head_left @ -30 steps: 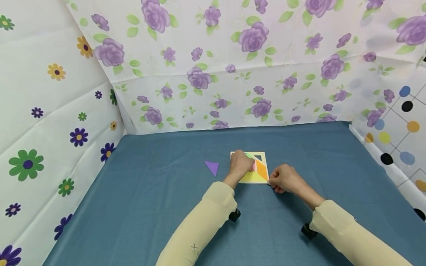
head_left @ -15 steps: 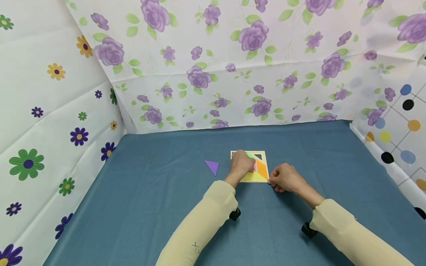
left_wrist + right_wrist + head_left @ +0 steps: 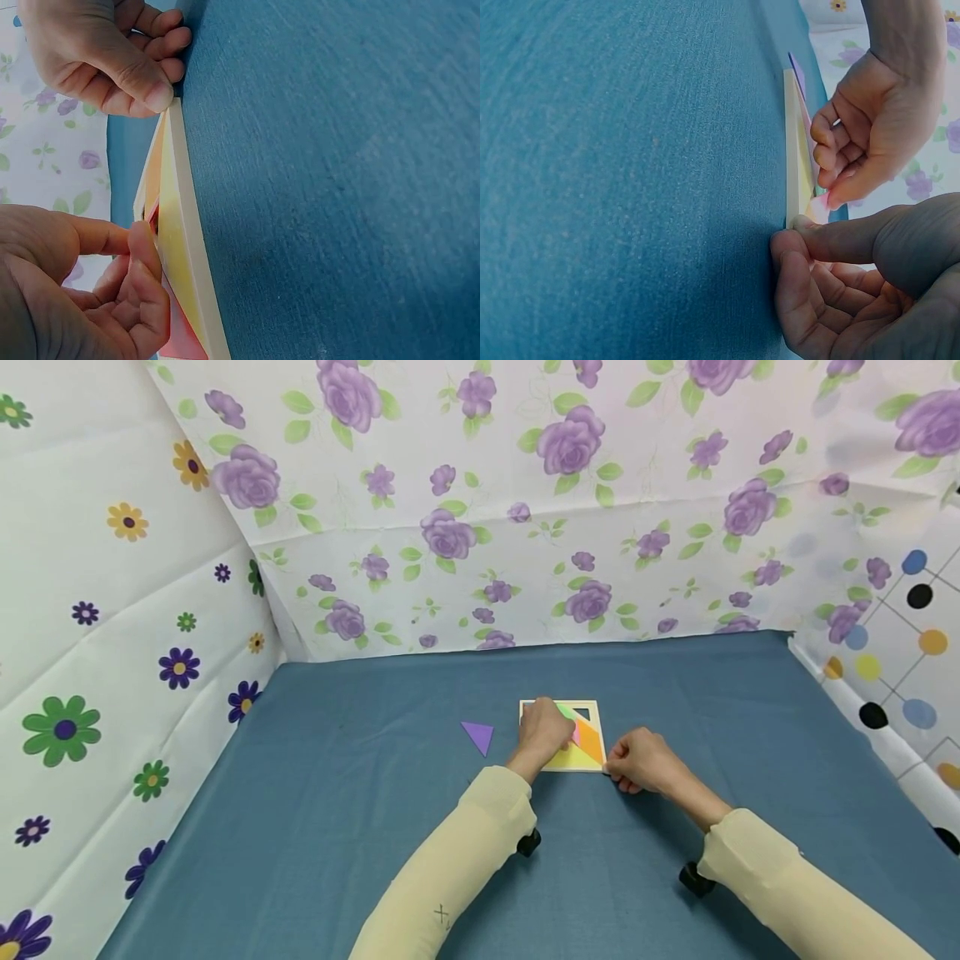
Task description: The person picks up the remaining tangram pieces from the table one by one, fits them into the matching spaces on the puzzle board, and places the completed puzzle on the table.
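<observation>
A square tangram tray (image 3: 570, 771) with a pale rim lies on the cloth. My left hand (image 3: 545, 727) reaches over its left half and pinches a small pink tangram piece (image 3: 821, 206), which sits tilted against the other pieces. The thumb and fingertips of my right hand (image 3: 640, 761) pinch the tray's near right corner. Inside the tray show a yellow piece (image 3: 566, 762), an orange piece (image 3: 591, 742) and a bit of green piece (image 3: 564, 709). A dark triangular gap shows near the far right corner. The left hand hides much of the tray's left side.
A purple triangle (image 3: 479, 738) lies on the blue cloth (image 3: 337, 810) left of the tray. A flowered curtain (image 3: 450, 527) stands behind the table, with patterned sheets at both sides. Black wrist mounts hang under both sleeves.
The pink piece has shifted and turned slightly beside the orange one under my left fingertips. Both hands and the tray stay almost in place.
</observation>
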Tool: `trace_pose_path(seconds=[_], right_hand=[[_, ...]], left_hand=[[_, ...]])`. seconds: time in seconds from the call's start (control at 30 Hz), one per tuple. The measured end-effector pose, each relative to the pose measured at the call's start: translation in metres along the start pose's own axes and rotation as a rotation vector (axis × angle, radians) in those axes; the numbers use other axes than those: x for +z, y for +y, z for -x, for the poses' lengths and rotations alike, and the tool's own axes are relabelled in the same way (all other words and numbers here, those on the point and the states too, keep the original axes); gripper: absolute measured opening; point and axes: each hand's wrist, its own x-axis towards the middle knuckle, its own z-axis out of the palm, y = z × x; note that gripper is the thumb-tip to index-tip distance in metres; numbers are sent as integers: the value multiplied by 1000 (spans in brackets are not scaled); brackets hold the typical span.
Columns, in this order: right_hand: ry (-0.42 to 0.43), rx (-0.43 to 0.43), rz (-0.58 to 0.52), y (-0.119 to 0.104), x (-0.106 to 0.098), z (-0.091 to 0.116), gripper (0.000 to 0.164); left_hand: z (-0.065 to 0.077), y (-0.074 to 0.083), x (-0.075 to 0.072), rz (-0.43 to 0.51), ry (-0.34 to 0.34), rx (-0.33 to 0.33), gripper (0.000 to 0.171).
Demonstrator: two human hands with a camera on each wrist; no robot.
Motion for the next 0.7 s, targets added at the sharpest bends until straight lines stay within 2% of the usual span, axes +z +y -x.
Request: trace_pose_path(seconds=[0.23,0.5,0.7], right_hand=[[8,-17,-8,0,0,1,19],[6,-24,-7,-1,0,2,19],[3,-23,-3,0,0,1,18]], left_hand=[[-4,-1,2,-50,-3,9,20],[-6,-3,3,-54,-10,-1,12],[-4,-4,1,-49,-4,25,19]])
